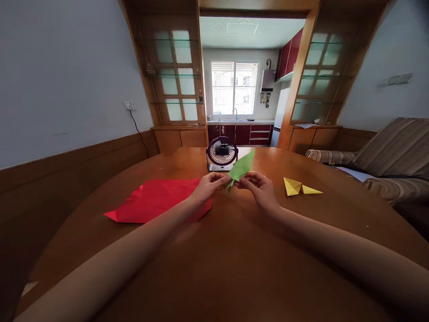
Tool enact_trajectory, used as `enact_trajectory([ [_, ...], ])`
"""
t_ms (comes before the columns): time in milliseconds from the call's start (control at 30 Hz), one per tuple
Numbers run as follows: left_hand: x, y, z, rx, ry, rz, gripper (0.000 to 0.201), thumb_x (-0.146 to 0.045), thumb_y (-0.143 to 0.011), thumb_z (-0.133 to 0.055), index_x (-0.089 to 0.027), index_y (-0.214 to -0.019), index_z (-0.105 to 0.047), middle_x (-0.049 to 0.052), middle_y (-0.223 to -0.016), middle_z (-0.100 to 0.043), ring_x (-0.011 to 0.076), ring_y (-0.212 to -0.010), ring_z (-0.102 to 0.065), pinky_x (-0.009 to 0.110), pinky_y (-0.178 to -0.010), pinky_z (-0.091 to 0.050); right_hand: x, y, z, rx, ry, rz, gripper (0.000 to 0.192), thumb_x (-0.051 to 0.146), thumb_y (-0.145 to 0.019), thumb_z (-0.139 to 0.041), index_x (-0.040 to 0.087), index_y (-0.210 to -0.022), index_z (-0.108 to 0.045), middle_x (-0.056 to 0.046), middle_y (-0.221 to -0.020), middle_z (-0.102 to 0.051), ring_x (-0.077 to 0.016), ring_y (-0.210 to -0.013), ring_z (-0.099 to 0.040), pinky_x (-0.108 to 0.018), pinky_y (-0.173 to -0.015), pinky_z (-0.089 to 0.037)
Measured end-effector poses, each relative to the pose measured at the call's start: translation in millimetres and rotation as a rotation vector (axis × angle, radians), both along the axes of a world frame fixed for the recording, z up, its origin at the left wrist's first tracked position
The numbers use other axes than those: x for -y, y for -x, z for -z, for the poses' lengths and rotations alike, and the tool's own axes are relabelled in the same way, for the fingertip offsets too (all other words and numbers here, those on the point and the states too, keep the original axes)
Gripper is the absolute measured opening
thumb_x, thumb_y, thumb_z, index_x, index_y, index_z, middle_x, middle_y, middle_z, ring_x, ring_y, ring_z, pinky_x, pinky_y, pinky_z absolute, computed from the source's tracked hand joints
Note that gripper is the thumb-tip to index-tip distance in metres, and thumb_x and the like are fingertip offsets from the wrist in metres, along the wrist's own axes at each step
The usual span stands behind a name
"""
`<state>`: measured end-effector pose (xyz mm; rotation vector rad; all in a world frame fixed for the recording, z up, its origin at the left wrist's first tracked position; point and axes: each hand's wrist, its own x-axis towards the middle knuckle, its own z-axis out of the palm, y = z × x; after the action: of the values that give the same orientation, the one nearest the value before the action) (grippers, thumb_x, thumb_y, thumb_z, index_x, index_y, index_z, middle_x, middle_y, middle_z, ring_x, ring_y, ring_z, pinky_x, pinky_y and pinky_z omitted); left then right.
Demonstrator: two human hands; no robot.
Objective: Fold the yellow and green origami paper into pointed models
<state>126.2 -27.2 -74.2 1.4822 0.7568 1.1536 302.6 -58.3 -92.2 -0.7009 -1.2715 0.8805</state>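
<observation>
Between my hands, raised above the table, is a folded piece of light green paper (242, 166), shaped like a leaf with a point at its upper right and a narrow stem-like end below. My left hand (212, 184) pinches its lower left side. The fingers of my right hand (258, 187) close on its lower right edge. The fingertips partly cover the paper's lower folds. Under and beside my left forearm lies a large sheet of red paper (157, 199) with creases and a pointed left corner. Right of my right hand is a folded yellow paper piece (292, 187) with triangular parts.
A small dark fan (222, 151) on a silvery base stands just behind my hands on the brown wooden table (221, 268). A striped armchair (392, 156) is at the right. Beyond the table, a wooden doorway opens onto a kitchen with a window (233, 87).
</observation>
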Motion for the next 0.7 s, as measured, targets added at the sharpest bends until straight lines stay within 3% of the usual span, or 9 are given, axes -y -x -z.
enact_trajectory([
  [167,-7.6,1.3,1.3,0.029,0.006,-0.068,0.04,-0.041,-0.066,-0.081,-0.013,-0.084,-0.059,0.002,-0.081,-0.064,0.0122,-0.074,-0.06,0.027,-0.073,-0.044,1.0,0.9,0.7,0.001,-0.016,0.014,0.03,0.042,-0.071,-0.078,0.02,-0.083,-0.06,-0.002,-0.08,-0.067,-0.0185,-0.074,-0.068,-0.04,-0.078,-0.056],
  [333,-5.9,0.8,-0.9,-0.034,-0.048,-0.028,0.039,-0.047,-0.067,-0.079,-0.015,-0.075,-0.056,0.0,-0.071,-0.061,0.0113,-0.065,-0.056,0.024,-0.064,-0.042,1.5,3.2,2.5,0.021,-0.073,0.067,0.027,0.041,-0.076,-0.074,0.02,-0.084,-0.059,-0.002,-0.081,-0.065,-0.0165,-0.073,-0.066,-0.038,-0.076,-0.056],
  [467,3.0,-1.0,-6.3,-0.08,-0.119,-0.03,0.041,-0.053,-0.069,-0.074,-0.015,-0.077,-0.06,0.001,-0.076,-0.064,0.0136,-0.071,-0.057,0.025,-0.066,-0.042,2.8,4.3,4.4,0.074,-0.137,0.067,0.023,0.04,-0.082,-0.069,0.021,-0.089,-0.059,-0.003,-0.089,-0.067,-0.0174,-0.082,-0.066,-0.038,-0.082,-0.055],
  [700,13.1,-0.3,-12.3,-0.057,0.054,0.161,0.051,-0.063,-0.08,-0.059,-0.014,-0.087,-0.069,0.006,-0.079,-0.068,0.0174,-0.071,-0.06,0.028,-0.068,-0.043,4.1,-5.2,9.9,0.423,-0.438,0.222,0.006,0.024,-0.089,-0.058,0.024,-0.094,-0.06,-0.006,-0.11,-0.064,-0.0203,-0.106,-0.061,-0.041,-0.093,-0.05],
])
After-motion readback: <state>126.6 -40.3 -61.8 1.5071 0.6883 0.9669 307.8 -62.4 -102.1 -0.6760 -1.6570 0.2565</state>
